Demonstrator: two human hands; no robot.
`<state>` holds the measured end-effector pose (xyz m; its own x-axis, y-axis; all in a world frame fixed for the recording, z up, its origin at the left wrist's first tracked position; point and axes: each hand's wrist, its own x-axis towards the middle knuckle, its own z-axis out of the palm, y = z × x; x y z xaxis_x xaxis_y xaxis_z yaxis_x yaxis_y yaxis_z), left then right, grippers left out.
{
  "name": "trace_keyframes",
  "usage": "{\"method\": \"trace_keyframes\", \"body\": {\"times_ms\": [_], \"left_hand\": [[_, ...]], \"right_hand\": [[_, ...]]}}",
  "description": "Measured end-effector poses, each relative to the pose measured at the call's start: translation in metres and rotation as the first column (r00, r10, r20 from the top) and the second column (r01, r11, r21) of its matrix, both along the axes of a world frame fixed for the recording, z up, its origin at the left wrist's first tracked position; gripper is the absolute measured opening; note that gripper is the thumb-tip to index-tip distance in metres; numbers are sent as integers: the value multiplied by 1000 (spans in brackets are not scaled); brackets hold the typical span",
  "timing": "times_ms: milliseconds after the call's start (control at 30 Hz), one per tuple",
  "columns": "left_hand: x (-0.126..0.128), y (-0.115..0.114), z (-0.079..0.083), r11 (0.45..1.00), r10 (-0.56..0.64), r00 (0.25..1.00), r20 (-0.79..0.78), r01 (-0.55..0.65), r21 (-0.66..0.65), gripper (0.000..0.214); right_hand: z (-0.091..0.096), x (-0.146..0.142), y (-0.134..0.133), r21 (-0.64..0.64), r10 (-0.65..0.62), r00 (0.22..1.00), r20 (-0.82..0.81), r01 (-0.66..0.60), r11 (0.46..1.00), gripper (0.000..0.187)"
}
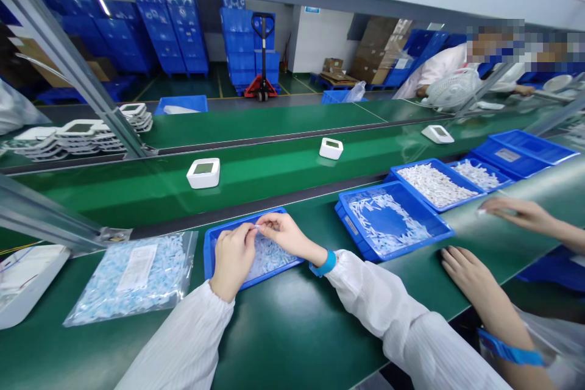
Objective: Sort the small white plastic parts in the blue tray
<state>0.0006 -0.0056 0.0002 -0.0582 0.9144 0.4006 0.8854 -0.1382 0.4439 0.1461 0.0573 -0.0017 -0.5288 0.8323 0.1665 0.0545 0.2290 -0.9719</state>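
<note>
Both my hands meet over a small blue tray (208, 253) of small white-and-blue packets on the green bench. My left hand (233, 259) is curled, its fingertips pinching one small packet (259, 228). My right hand (283, 234) pinches the same packet from the other side, a blue band on its wrist. Both arms wear white sleeves.
A clear bag of packets (132, 277) lies left of the tray, a white tray (27, 283) beyond it. Blue trays of white parts (393, 219) (434, 186) stand to the right. A co-worker's hands (470, 277) (516, 213) rest there. White square devices (203, 172) (331, 148) ride the conveyor.
</note>
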Motion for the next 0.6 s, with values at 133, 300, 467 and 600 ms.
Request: {"method": "trace_keyframes", "body": {"times_ms": [133,300,467,600], "left_hand": [[0,0,0,1000,10,1000,-10,-10,2,19],[1,0,1,1000,22,999,-29,-22,-4,21],[1,-1,2,1000,26,999,-46,-26,-15,21],[1,-1,2,999,22,998,-56,-23,-31,22]], "right_hand": [[1,0,0,10,7,1000,4,-7,1000,17],[2,0,-1,16,0,1000,29,0,1000,18],[3,1,-1,23,7,999,47,-8,1000,17],[4,1,-2,22,11,998,62,-12,1000,17]]}}
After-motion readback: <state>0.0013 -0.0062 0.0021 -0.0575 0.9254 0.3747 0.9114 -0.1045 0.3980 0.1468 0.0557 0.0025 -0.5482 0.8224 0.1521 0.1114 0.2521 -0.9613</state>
